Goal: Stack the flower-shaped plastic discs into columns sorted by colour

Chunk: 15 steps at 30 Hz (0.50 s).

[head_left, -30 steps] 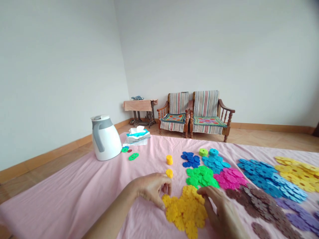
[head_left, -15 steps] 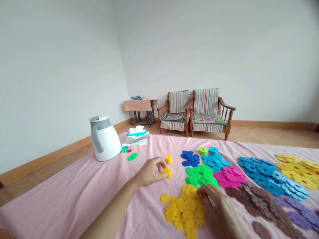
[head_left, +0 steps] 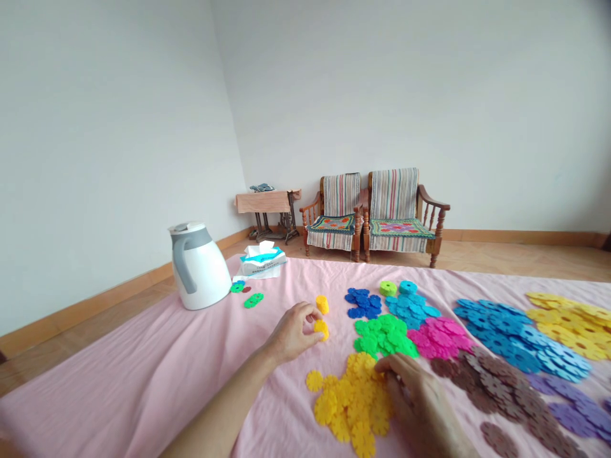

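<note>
My left hand (head_left: 296,331) pinches a few yellow flower-shaped plastic discs (head_left: 321,329) between thumb and fingers, tilted on edge above the pink cloth. Just behind them stands a short upright stack of yellow discs (head_left: 323,305). At the right edge of a loose pile of yellow discs (head_left: 351,404), my right hand (head_left: 414,394) is curled, its index fingertip touching the pile. Its thumb is mostly hidden, and I cannot make out whether a disc is between the fingers. One yellow disc (head_left: 314,381) lies at the pile's left edge.
Green (head_left: 384,335), dark blue (head_left: 363,303), pink (head_left: 442,338) and brown discs (head_left: 501,388) lie in heaps on the pink cloth (head_left: 191,375). Larger blue discs (head_left: 496,331) are further right. A white jug (head_left: 203,273) and a tissue box (head_left: 262,259) stand at the left.
The yellow discs in my left hand have tipped more onto their edge, and the hand has turned slightly. My right hand stays at the pile almost unmoved.
</note>
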Each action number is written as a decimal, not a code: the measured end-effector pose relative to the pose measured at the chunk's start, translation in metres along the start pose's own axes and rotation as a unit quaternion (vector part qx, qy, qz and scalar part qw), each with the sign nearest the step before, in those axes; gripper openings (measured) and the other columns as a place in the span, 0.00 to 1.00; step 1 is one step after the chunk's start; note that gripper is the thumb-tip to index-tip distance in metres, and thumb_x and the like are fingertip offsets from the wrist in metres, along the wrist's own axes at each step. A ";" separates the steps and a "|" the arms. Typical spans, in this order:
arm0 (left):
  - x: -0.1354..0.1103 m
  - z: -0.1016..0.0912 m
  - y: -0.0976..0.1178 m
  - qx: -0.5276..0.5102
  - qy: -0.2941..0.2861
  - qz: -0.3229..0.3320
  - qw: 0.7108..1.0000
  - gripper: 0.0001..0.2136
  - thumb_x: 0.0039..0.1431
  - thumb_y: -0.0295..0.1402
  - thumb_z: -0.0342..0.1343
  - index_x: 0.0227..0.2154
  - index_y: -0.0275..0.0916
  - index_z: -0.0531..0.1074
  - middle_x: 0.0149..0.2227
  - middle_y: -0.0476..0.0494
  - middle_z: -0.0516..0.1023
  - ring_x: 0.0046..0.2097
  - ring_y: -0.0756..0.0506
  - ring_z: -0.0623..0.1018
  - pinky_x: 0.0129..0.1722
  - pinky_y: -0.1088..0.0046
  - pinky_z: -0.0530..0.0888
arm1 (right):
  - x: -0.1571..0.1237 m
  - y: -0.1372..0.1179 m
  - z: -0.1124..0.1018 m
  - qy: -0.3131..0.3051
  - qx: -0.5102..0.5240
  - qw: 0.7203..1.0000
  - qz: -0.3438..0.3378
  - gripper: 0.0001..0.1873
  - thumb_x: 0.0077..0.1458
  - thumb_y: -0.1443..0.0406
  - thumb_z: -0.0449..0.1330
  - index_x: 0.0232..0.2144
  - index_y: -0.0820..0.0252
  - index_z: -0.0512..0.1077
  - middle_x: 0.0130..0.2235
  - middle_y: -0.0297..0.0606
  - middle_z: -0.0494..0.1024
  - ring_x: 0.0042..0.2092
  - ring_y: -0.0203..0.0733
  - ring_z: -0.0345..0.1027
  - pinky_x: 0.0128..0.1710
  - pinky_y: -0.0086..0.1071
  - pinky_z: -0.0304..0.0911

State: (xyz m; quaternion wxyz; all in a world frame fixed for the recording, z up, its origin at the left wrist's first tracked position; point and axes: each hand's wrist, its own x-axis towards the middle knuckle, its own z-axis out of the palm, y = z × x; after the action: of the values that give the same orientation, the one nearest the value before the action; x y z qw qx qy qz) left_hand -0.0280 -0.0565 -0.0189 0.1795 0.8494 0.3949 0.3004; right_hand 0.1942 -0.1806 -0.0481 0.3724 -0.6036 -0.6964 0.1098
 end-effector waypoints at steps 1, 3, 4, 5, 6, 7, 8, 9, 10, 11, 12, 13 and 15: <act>0.000 0.000 -0.001 -0.001 0.000 -0.001 1.000 0.10 0.43 0.26 0.59 0.32 0.39 0.71 0.37 0.46 0.73 0.38 0.47 0.72 0.38 0.74 0.69 | 0.000 0.000 0.000 0.000 -0.001 1.000 -0.001 0.13 0.53 0.67 0.45 0.29 0.53 0.70 0.32 0.34 0.77 0.35 0.39 0.70 0.34 0.29 0.64; 0.001 0.001 -0.002 -0.005 0.000 -0.004 1.000 0.10 0.43 0.26 0.59 0.32 0.38 0.71 0.37 0.46 0.73 0.37 0.48 0.72 0.36 0.75 0.69 | 0.000 0.000 0.000 0.000 -0.004 1.000 -0.002 0.13 0.53 0.67 0.45 0.29 0.53 0.70 0.32 0.34 0.77 0.34 0.39 0.70 0.33 0.29 0.63; 0.001 0.002 -0.002 -0.007 0.000 -0.006 1.000 0.10 0.43 0.26 0.59 0.32 0.38 0.71 0.37 0.47 0.74 0.37 0.48 0.72 0.36 0.76 0.69 | 0.000 0.000 0.000 0.001 -0.006 1.000 -0.001 0.14 0.53 0.67 0.45 0.29 0.53 0.70 0.32 0.35 0.77 0.34 0.39 0.70 0.33 0.29 0.63; 0.001 0.002 -0.002 -0.008 0.000 -0.008 1.000 0.10 0.43 0.26 0.59 0.32 0.38 0.71 0.37 0.47 0.74 0.37 0.48 0.72 0.35 0.76 0.69 | 0.000 0.000 0.001 0.001 -0.007 1.000 0.000 0.14 0.53 0.67 0.45 0.29 0.53 0.70 0.32 0.35 0.77 0.35 0.39 0.70 0.33 0.29 0.63; 0.001 0.002 -0.002 -0.009 0.000 -0.009 1.000 0.10 0.43 0.26 0.59 0.32 0.38 0.71 0.36 0.47 0.74 0.37 0.48 0.72 0.34 0.77 0.69 | 0.000 0.000 0.001 0.000 -0.008 1.000 0.000 0.14 0.54 0.67 0.45 0.29 0.53 0.70 0.32 0.35 0.76 0.35 0.39 0.70 0.33 0.28 0.63; 0.001 0.002 -0.002 -0.009 0.000 -0.009 1.000 0.10 0.43 0.26 0.59 0.32 0.38 0.71 0.36 0.47 0.74 0.37 0.48 0.72 0.34 0.77 0.69 | 0.000 0.000 0.000 -0.003 -0.010 1.000 -0.001 0.14 0.54 0.67 0.45 0.29 0.53 0.70 0.32 0.35 0.76 0.35 0.39 0.70 0.33 0.28 0.63; 0.001 0.002 -0.002 -0.011 -0.002 -0.009 1.000 0.10 0.43 0.26 0.59 0.32 0.38 0.71 0.36 0.47 0.74 0.36 0.48 0.72 0.34 0.77 0.69 | 0.000 0.000 0.000 -0.004 -0.012 1.000 -0.001 0.14 0.54 0.67 0.45 0.29 0.53 0.70 0.32 0.35 0.76 0.35 0.38 0.70 0.34 0.28 0.63; 0.001 0.002 -0.002 -0.013 -0.005 -0.008 1.000 0.10 0.44 0.26 0.59 0.32 0.38 0.71 0.36 0.47 0.74 0.36 0.48 0.72 0.34 0.77 0.69 | 0.000 -0.001 0.000 -0.004 -0.014 1.000 0.001 0.14 0.54 0.67 0.44 0.29 0.53 0.69 0.32 0.35 0.76 0.35 0.38 0.70 0.34 0.28 0.63; 0.001 0.001 -0.003 -0.015 -0.009 -0.007 1.000 0.10 0.43 0.26 0.59 0.33 0.38 0.71 0.36 0.47 0.74 0.36 0.49 0.72 0.35 0.77 0.69 | 0.000 -0.001 0.000 -0.004 -0.016 1.000 0.002 0.14 0.54 0.67 0.44 0.29 0.53 0.69 0.32 0.34 0.76 0.35 0.38 0.70 0.34 0.28 0.63; 0.001 0.000 -0.003 -0.018 -0.015 -0.005 1.000 0.11 0.43 0.26 0.59 0.34 0.38 0.71 0.36 0.47 0.73 0.36 0.49 0.72 0.35 0.77 0.69 | -0.001 -0.001 0.000 -0.004 -0.017 1.000 0.001 0.14 0.54 0.67 0.44 0.30 0.53 0.69 0.32 0.34 0.76 0.35 0.38 0.70 0.34 0.28 0.63; 0.000 -0.001 -0.004 -0.021 -0.021 -0.003 1.000 0.13 0.43 0.26 0.59 0.35 0.38 0.71 0.37 0.47 0.73 0.37 0.49 0.72 0.36 0.77 0.69 | -0.001 -0.001 -0.001 -0.004 -0.018 1.000 0.001 0.14 0.54 0.67 0.44 0.30 0.53 0.70 0.32 0.34 0.76 0.35 0.38 0.70 0.34 0.28 0.63; 0.000 -0.002 -0.005 -0.024 -0.028 -0.001 0.999 0.15 0.43 0.25 0.59 0.37 0.38 0.71 0.38 0.46 0.73 0.37 0.49 0.72 0.37 0.76 0.69 | -0.001 -0.001 -0.001 -0.004 -0.018 1.000 0.001 0.14 0.54 0.67 0.45 0.30 0.53 0.70 0.33 0.34 0.76 0.36 0.38 0.70 0.34 0.28 0.63; -0.001 -0.003 -0.006 -0.031 -0.041 0.006 0.999 0.19 0.43 0.24 0.59 0.42 0.39 0.71 0.40 0.46 0.72 0.38 0.49 0.72 0.38 0.76 0.69 | -0.002 -0.001 -0.001 -0.004 -0.019 1.000 -0.002 0.13 0.54 0.67 0.45 0.30 0.52 0.70 0.33 0.34 0.77 0.35 0.38 0.70 0.34 0.28 0.63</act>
State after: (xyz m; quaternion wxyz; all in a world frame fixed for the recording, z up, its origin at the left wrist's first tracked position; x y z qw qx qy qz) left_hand -0.0343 -0.0532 -0.0201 0.2200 0.8577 0.3721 0.2782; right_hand 0.1942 -0.1826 -0.0477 0.3581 -0.6086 -0.7012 0.0986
